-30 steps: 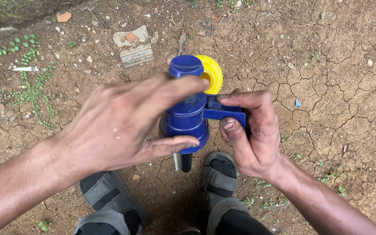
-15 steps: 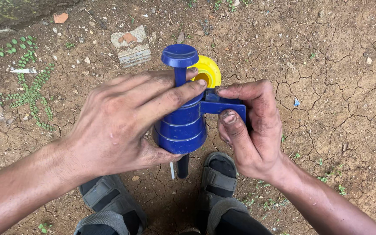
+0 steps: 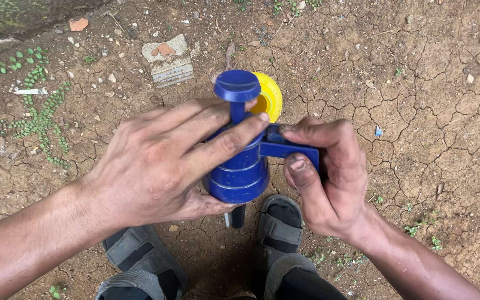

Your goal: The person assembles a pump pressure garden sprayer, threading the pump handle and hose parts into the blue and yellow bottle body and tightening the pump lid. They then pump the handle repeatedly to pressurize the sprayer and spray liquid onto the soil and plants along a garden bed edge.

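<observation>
Cracked soil (image 3: 429, 111), hands (image 3: 156, 161) clasping blue pump head (image 3: 240, 166)

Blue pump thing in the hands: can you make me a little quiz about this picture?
1. True or false: the left hand wraps the blue pump head.
2. What colour is the round part behind the plunger knob?
A red
B yellow
C green
3. What does the right hand grip?

Key:
1. True; its fingers cross the front.
2. B.
3. The blue side handle, thumb underneath.
</observation>
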A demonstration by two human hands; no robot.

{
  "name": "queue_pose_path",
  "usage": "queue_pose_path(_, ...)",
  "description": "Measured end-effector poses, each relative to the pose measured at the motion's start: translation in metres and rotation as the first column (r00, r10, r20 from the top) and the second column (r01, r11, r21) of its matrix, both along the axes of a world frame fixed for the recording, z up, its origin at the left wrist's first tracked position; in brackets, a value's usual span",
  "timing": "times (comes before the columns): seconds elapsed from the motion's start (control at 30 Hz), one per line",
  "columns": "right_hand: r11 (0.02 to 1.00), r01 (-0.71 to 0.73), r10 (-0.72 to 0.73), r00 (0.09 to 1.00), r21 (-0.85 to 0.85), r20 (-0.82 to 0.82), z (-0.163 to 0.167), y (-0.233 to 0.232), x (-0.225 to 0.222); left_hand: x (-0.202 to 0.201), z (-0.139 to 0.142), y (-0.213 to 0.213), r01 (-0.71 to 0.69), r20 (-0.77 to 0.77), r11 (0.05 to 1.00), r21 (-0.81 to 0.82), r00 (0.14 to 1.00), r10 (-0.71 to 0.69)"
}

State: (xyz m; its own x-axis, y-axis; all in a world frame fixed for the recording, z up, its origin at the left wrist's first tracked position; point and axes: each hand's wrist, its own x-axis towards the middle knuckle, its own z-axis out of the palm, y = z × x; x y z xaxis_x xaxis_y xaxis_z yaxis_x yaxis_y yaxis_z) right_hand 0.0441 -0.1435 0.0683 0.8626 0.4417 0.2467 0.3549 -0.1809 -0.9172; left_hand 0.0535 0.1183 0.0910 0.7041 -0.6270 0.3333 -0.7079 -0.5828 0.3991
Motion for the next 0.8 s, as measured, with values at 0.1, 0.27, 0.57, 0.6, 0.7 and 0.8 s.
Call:
queue_pose_path(0.1,0.998,0.008,0.001,0.992,-0.070,0.123,0.000,-0.002,0.000,0.001,-0.002,-0.001,0.015,-0.069,1.000,-0.002,0.997,-0.015)
queue_pose_path(0.27,1.000,0.022,-0.020,0.993,-0.019,0.116,0.000,-0.001,-0.007,-0.001,0.001,0.005,0.056,0.057,0.996,-0.076,0.997,-0.051)
queue_pose_path(0.57,0.999,0.000,0.005,0.992,-0.034,0.122,0.003,-0.007,-0.011,0.000,0.012,0.002,0.081,0.039,0.988,-0.129,0.996,-0.077)
queue_pose_path(0.6,0.999,0.000,0.005,0.993,-0.041,0.120,0.004,-0.008,-0.010,-0.001,0.014,0.000,0.079,0.033,0.988,-0.132,0.997,-0.075)
queue_pose_path(0.7,0.999,0.013,-0.005,0.988,-0.047,0.152,0.005,-0.009,-0.010,-0.003,0.017,-0.002,0.081,0.040,0.989,-0.123,0.996,-0.076)
queue_pose_path(0.8,0.990,0.051,-0.013,0.961,-0.134,0.275,0.009,-0.009,-0.009,-0.005,0.013,-0.002,0.089,0.118,0.994,-0.065,0.990,-0.081)
